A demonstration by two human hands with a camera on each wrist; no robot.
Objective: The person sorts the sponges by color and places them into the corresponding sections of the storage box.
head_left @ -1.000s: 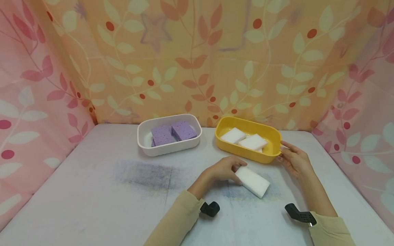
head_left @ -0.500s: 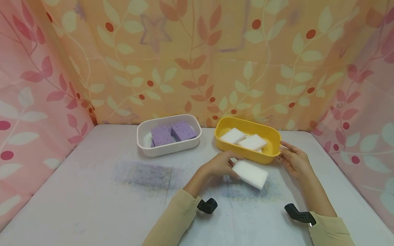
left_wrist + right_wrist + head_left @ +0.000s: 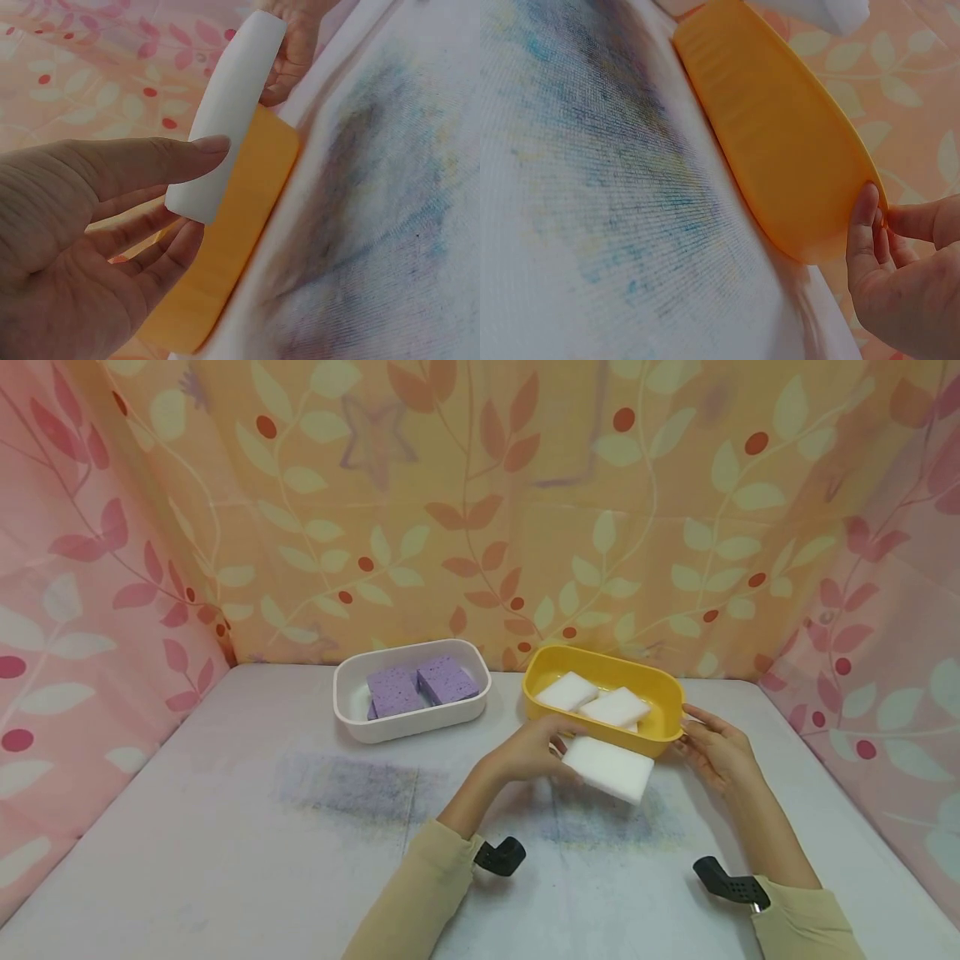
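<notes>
My left hand (image 3: 532, 752) pinches a white sponge block (image 3: 609, 768) by its left end, thumb on the near side and fingers behind. The block is lifted off the table, tilted, and overlaps the front wall of the yellow tray (image 3: 637, 742) in the head view. At the tray's right end my right hand (image 3: 718, 752) grips the rim between thumb and fingers, plain in the right wrist view, where the yellow tray (image 3: 225, 270) also shows behind the sponge in the left wrist view. Inside the tray lie white sponge blocks (image 3: 568, 691).
To the left stands a white tray (image 3: 420, 722) with purple sponges (image 3: 395, 692) in it. The pale table cloth (image 3: 225, 827) bears dark bluish stains. A floral curtain (image 3: 480, 510) rises behind and at both sides. Each wrist wears a black camera mount (image 3: 501, 857).
My left hand has raised the white sponge block from near the table and carried it away from me, up to the yellow tray's front wall. My right hand stays on the rim.
</notes>
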